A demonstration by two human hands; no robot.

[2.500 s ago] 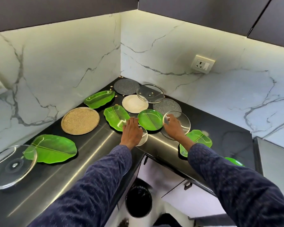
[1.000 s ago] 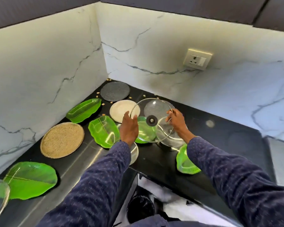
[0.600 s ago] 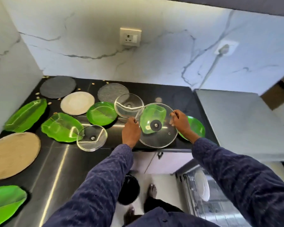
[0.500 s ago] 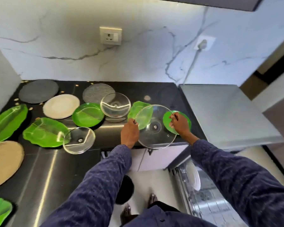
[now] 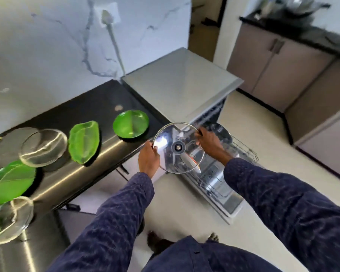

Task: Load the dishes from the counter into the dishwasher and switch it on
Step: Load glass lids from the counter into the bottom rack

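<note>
We grip the glass lid by its rim with both hands, left hand and right hand, beyond the table's right edge, above the open dishwasher.

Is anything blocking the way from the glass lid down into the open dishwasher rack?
Nothing visible. Both hands, left hand and right hand, hold the glass lid directly above the pulled-out rack; the door is open.

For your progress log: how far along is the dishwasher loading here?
Early stage. The dishwasher is open with its rack out. Left hand and right hand hold a glass lid above it. Green plates and other glass lids remain on the counter.
</note>
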